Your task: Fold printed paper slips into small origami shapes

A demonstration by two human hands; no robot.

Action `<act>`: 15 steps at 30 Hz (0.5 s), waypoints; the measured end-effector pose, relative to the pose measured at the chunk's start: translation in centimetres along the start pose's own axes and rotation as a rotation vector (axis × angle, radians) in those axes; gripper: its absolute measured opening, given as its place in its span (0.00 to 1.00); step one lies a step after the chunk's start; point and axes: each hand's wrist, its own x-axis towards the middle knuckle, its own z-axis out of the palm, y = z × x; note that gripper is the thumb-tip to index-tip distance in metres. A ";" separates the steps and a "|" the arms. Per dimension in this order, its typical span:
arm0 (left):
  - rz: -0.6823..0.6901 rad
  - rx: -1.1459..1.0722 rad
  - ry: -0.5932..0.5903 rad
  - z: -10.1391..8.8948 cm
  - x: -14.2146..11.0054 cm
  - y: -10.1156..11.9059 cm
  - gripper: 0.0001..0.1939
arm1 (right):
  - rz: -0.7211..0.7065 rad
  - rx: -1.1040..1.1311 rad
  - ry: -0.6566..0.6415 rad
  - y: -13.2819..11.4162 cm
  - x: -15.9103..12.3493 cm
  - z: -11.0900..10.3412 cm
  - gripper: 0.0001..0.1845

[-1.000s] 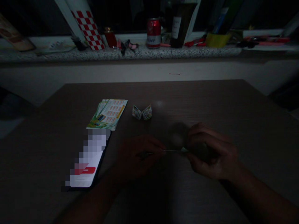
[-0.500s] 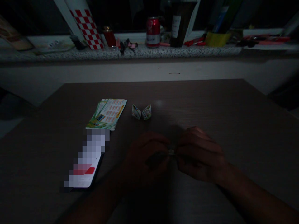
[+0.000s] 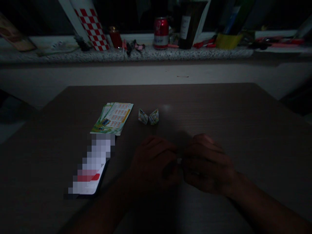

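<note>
The scene is very dark. My left hand and my right hand meet over the near middle of the brown table, fingers curled and pinched together on a small piece of paper, of which only a pale sliver shows between them. Two small folded paper shapes stand side by side farther back on the table. A fanned stack of printed green-and-orange paper slips lies to their left.
A phone with a lit screen lies at the near left, below the slips. Behind the table a stone ledge carries a red can, a dark bottle, a red-and-white checked object and assorted clutter.
My hands have drawn together: a second ago they held a flat strip of paper stretched between them, now they are pressed close with only a sliver showing. The rest is unmoved.
</note>
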 end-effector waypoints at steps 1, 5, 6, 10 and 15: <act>-0.002 0.003 0.004 -0.1 0.0 0.0 0.06 | 0.000 0.004 0.017 0.0 0.0 0.0 0.08; -0.014 0.012 0.014 -0.8 0.2 -0.3 0.07 | -0.008 -0.002 0.051 0.0 0.4 -0.5 0.08; -0.020 0.018 0.014 -1.0 0.2 -0.4 0.07 | -0.004 -0.006 0.055 0.0 0.6 -0.7 0.08; -0.069 0.044 0.024 -2.0 0.1 -1.0 0.08 | 0.049 -0.018 0.069 0.1 1.0 -1.5 0.08; -0.199 0.004 0.049 -2.4 -0.2 -1.1 0.06 | 0.100 -0.010 0.087 0.3 1.0 -1.7 0.08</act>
